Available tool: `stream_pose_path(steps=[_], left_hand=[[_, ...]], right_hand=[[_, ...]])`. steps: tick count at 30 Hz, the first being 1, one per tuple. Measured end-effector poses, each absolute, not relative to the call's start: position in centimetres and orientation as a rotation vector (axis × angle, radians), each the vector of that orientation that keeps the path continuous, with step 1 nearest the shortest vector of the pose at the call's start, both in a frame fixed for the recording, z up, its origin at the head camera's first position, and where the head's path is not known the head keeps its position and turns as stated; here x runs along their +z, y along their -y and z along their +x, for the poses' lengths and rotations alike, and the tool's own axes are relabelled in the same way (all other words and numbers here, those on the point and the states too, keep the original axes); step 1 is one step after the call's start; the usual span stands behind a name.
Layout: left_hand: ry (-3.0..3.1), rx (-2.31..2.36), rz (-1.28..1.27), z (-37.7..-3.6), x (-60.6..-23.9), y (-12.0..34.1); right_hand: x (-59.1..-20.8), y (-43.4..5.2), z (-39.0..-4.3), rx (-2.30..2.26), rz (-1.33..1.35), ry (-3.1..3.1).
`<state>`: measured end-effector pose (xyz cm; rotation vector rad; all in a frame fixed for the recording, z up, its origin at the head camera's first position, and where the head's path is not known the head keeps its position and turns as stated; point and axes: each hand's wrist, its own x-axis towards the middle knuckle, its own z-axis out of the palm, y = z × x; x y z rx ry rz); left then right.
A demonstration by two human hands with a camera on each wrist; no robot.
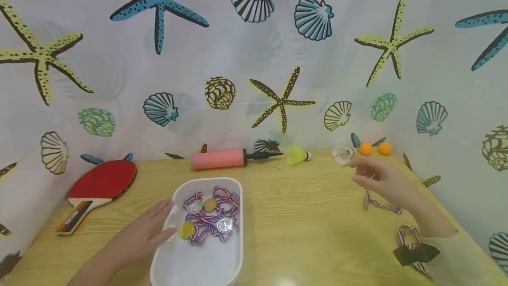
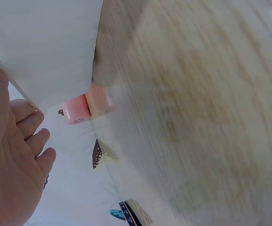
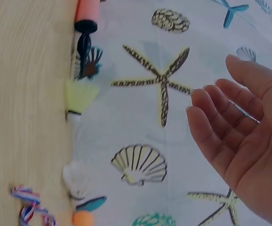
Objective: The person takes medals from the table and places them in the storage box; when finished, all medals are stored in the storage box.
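Head view: wooden table [image 1: 309, 215] across the lower half of the frame, seashell-print curtain [image 1: 254, 56] behind.
Tray: one white tray [image 1: 234, 259] at lower centre; outer wall also seen at upper left of the left wrist view [image 2: 42, 47].
Medals: four in the tray, namely two silver [image 1: 194, 207] [image 1: 225, 224], one bronze-toned [image 1: 209, 205], one gold [image 1: 186, 230], tangled in red-white-blue ribbons.
Loose ribbons: two, one [image 1: 381, 205] below the right hand, one [image 1: 412, 237] at lower right beside the forearm; whether medals hang on them, cannot tell.
Pump: one pink pump [image 1: 218, 159] with a black nozzle, upper centre of the table against the curtain.
Shuttlecocks: two, one yellow-green [image 1: 295, 155] right of the pump, one white [image 1: 342, 154] further right.
Balls: two orange balls [image 1: 365, 148] [image 1: 385, 148] side by side at the table's far right edge.
Paddle: one red paddle [image 1: 99, 184] at centre left, handle pointing to lower left.
Left hand [image 1: 148, 228]: flat, palm down, fingers straight and together, fingertips resting on the tray's left rim; nothing gripped. In the wrist view [image 2: 13, 160], fingers relaxed beside the tray wall.
Right hand [image 1: 381, 180]: raised above the table at centre right, just below the white shuttlecock, fingers loosely spread and slightly bent, holding nothing. In the wrist view [image 3: 244, 141], palm open at the right of the frame, before the curtain.
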<state>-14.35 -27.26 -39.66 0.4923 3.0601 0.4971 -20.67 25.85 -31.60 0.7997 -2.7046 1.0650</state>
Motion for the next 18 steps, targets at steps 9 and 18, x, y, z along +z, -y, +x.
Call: stream_pose_path(steps=[9,18], left_hand=[[-3.027,0.494,0.434,-14.4,-39.5,27.4],[-3.028,0.501,0.435,-14.5,-39.7,27.4]], right_hand=[[-36.3,-34.2,-21.9,1.102,0.510,2.854],[-40.6,-39.4,-23.0,1.085,0.310,3.078]])
